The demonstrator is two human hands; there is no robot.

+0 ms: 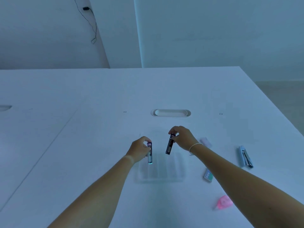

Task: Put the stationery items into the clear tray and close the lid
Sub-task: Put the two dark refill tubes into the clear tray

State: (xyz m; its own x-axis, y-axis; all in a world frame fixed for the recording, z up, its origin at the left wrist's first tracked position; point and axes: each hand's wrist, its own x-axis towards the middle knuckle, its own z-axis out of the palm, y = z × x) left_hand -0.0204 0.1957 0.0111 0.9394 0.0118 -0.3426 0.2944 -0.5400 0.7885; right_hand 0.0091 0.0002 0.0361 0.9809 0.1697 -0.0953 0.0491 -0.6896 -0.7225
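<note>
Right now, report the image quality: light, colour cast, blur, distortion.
Head view: dim, with a blue cast over the white table; the clear tray almost vanishes against it; wide-angle bending tilts the wall edges; labels on the two slim cases in the left hand and right hand are too soft to read.

A white table [82, 145] carries a clear tray [160, 171] just below both hands. Right of the right hand lie a stapler [245, 156], a pale eraser [206, 141], a small green-labelled box [208, 175] and a pink tape dispenser [224, 202].

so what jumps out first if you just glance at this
Two hands at centre, each pinching a slim case by its top: the left hand a clear case, the right hand a dark case, both over the faint clear tray. A pink item stands out lower right.
</note>
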